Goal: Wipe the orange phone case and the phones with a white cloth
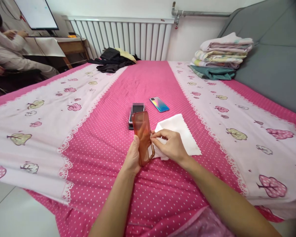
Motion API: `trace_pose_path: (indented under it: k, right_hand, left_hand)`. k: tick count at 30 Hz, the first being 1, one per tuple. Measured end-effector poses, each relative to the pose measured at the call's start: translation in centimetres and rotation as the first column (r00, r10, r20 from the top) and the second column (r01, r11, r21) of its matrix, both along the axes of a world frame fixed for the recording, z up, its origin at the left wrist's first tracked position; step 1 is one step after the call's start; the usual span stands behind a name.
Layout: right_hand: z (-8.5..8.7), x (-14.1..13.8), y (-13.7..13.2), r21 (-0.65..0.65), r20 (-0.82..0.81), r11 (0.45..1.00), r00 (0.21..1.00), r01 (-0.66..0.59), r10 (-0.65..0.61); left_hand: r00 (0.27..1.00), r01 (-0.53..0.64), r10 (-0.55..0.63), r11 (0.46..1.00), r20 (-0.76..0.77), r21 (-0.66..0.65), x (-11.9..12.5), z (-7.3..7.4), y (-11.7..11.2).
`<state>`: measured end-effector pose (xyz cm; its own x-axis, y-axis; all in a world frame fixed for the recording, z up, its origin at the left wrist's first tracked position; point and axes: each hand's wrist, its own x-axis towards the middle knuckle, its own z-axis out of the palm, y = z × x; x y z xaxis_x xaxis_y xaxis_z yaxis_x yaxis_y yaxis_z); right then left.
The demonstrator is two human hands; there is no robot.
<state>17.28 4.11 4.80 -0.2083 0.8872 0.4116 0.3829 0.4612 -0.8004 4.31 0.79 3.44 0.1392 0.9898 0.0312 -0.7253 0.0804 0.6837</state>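
Observation:
My left hand (132,157) is closed around a translucent orange-brown phone case (141,138), held nearly upright with its camera cutout at the lower right. At the case's right edge, the thumb and forefinger of my right hand (171,143) pinch a bit of white cloth (187,138). Most of that cloth spreads out under and beyond my right hand, with a zigzag edge on its right side. Just behind the case lies a small stack of phones (131,121), partly hidden by it. Farther back, a phone with a shiny blue and rainbow back (160,104) rests face down.
A pink dotted bedsheet (101,144) covers the bed. Dark clothes (112,59) lie at the far edge before a white radiator (123,38). Folded bedding (222,56) is stacked at right by a grey headboard (273,59). A seated person (10,49) is by a monitor (37,14).

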Motion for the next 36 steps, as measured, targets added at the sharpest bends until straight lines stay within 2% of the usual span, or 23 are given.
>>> trace_pose_path:
  k: [3,5,6,8,10,12,15,19,21,22,23,25,26,27,28,29,30,31,32,33,34,36]
  right_hand:
    - [-0.2,0.1,0.2,-0.071,0.093,0.996,0.994,-0.058,0.065]
    - [-0.1,0.4,0.5,-0.151,0.063,0.985,0.994,-0.08,0.09]
    - [0.0,0.7,0.6,-0.204,-0.003,0.975,0.996,-0.088,0.09]
    - [0.4,1.2,0.9,-0.334,-0.216,0.933,0.974,-0.136,0.064]
    - [0.9,1.8,1.2,-0.435,-0.437,0.867,0.899,-0.245,0.035]
    - [1.3,2.3,1.3,-0.474,-0.564,0.81,0.826,-0.345,0.021]
    - [1.6,2.8,1.4,-0.504,-0.597,0.776,0.802,-0.378,0.003]
    - [1.4,2.9,1.8,-0.57,-0.57,0.747,0.82,-0.341,-0.061]
    - [1.3,2.7,1.9,-0.587,-0.561,0.745,0.823,-0.317,-0.092]
    - [1.2,2.6,2.0,-0.593,-0.561,0.744,0.82,-0.307,-0.109]
    - [1.2,2.4,2.0,-0.598,-0.569,0.742,0.812,-0.302,-0.128]
    - [1.1,2.1,2.1,-0.605,-0.6,0.735,0.782,-0.305,-0.169]
    - [1.1,1.9,2.1,-0.606,-0.619,0.732,0.762,-0.311,-0.189]
    - [1.1,1.7,2.1,-0.605,-0.64,0.728,0.741,-0.322,-0.204]
    - [1.1,1.5,2.1,-0.601,-0.661,0.725,0.719,-0.336,-0.214]
    - [1.0,1.3,2.0,-0.596,-0.679,0.723,0.7,-0.35,-0.221]
    - [0.8,1.0,1.9,-0.591,-0.692,0.72,0.688,-0.364,-0.22]
    - [0.6,0.8,1.8,-0.585,-0.7,0.717,0.682,-0.378,-0.212]
    - [0.4,0.4,1.6,-0.584,-0.701,0.711,0.685,-0.39,-0.2]
    - [0.2,0.1,1.4,-0.588,-0.694,0.7,0.697,-0.404,-0.181]
    - [-0.1,-0.2,1.1,-0.594,-0.684,0.686,0.712,-0.42,-0.156]
    - [-0.5,-0.9,0.4,-0.605,-0.662,0.65,0.744,-0.459,-0.09]
  left_hand:
    - [0.991,-0.097,0.099,0.995,-0.089,0.02,-0.7,-0.5,0.2]
    - [0.94,-0.195,0.226,0.971,-0.255,0.14,-1.2,-0.8,0.3]
    - [0.879,-0.234,0.308,0.944,-0.364,0.233,-1.5,-0.8,0.3]
    - [0.665,-0.238,0.48,0.862,-0.572,0.447,-2.0,-0.9,0.4]
    - [0.412,-0.13,0.603,0.781,-0.683,0.611,-2.4,-1.0,0.5]
    - [0.233,0.003,0.662,0.732,-0.712,0.681,-2.6,-1.2,0.7]
    - [0.104,0.118,0.682,0.714,-0.724,0.69,-2.6,-1.7,1.1]
    - [0.045,0.149,0.705,0.696,-0.708,0.703,-2.6,-1.9,1.2]
    - [0.024,0.069,0.738,0.672,-0.675,0.737,-2.5,-1.6,1.0]
    - [0.0,-0.016,0.761,0.649,-0.649,0.761,-2.5,-1.4,0.8]
    - [-0.031,-0.125,0.784,0.612,-0.62,0.781,-2.5,-1.2,0.7]
    - [-0.087,-0.375,0.819,0.501,-0.568,0.78,-2.5,-0.8,0.5]
    - [-0.083,-0.485,0.827,0.454,-0.557,0.747,-2.5,-0.6,0.4]
    - [-0.032,-0.573,0.831,0.44,-0.555,0.692,-2.4,-0.4,0.4]
    - [0.082,-0.634,0.83,0.471,-0.552,0.613,-2.4,-0.3,0.4]
    - [0.261,-0.661,0.808,0.548,-0.528,0.513,-2.3,-0.1,0.5]
    - [0.477,-0.64,0.745,0.658,-0.467,0.396,-2.2,0.0,0.5]
    - [0.681,-0.574,0.64,0.769,-0.357,0.282,-2.1,0.2,0.5]
    - [0.827,-0.486,0.518,0.854,-0.216,0.188,-1.9,0.3,0.4]
    - [0.901,-0.413,0.424,0.903,-0.086,0.122,-1.8,0.5,0.4]
    - [0.935,-0.354,0.354,0.932,0.015,0.076,-1.7,0.6,0.2]
    - [0.951,-0.287,0.282,0.957,0.125,0.031,-1.6,1.0,0.0]
